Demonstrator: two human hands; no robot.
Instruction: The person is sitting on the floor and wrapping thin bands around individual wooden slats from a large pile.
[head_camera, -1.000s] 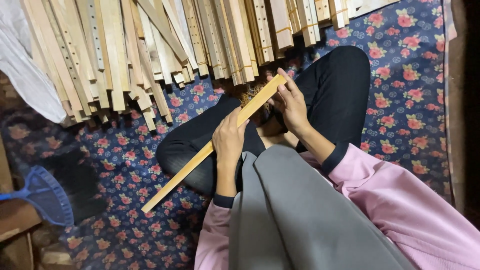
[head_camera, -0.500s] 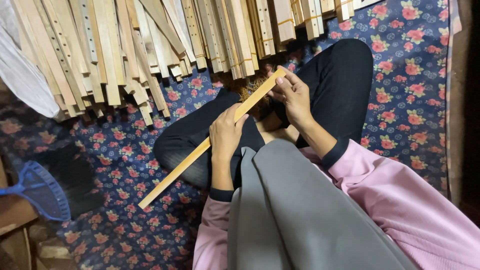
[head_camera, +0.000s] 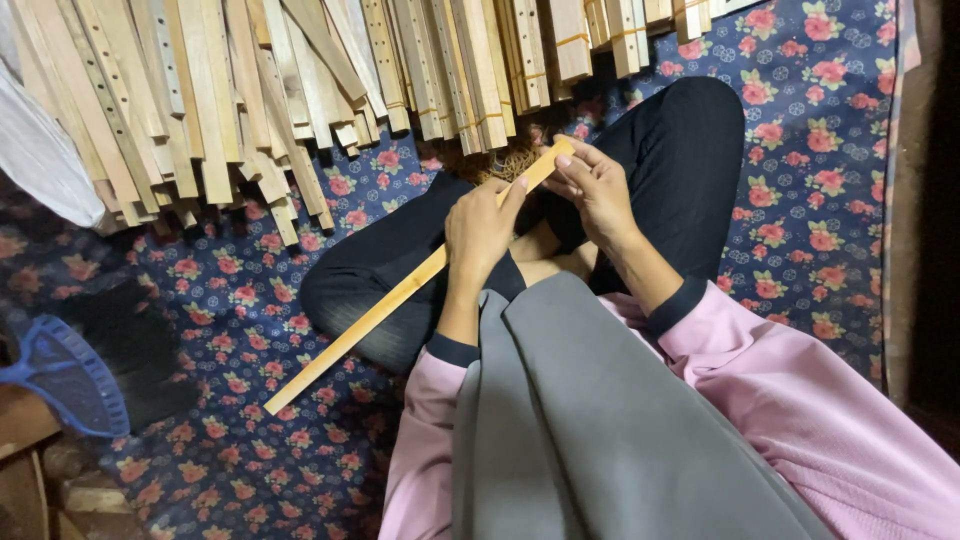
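Note:
A long, thin, pale wooden slat (head_camera: 380, 310) lies slantwise over my crossed legs in black trousers, from lower left to upper right. My left hand (head_camera: 482, 232) grips it around the middle. My right hand (head_camera: 596, 186) holds its upper end with the fingers wrapped over it. A tuft of brown fibre (head_camera: 508, 162) shows just behind the slat. Pink sleeves with dark cuffs cover my forearms, and a grey cloth hangs down my front.
A big heap of similar wooden slats (head_camera: 300, 90), some with holes and some tied in bundles, lies across the top. A dark blue floral cloth (head_camera: 800, 180) covers the floor. A blue mesh swatter (head_camera: 55, 375) rests at the lower left, and white fabric (head_camera: 35, 150) lies at the left.
The slat and both hands sit slightly lower and more to the left in the view; the grip of each hand is the same.

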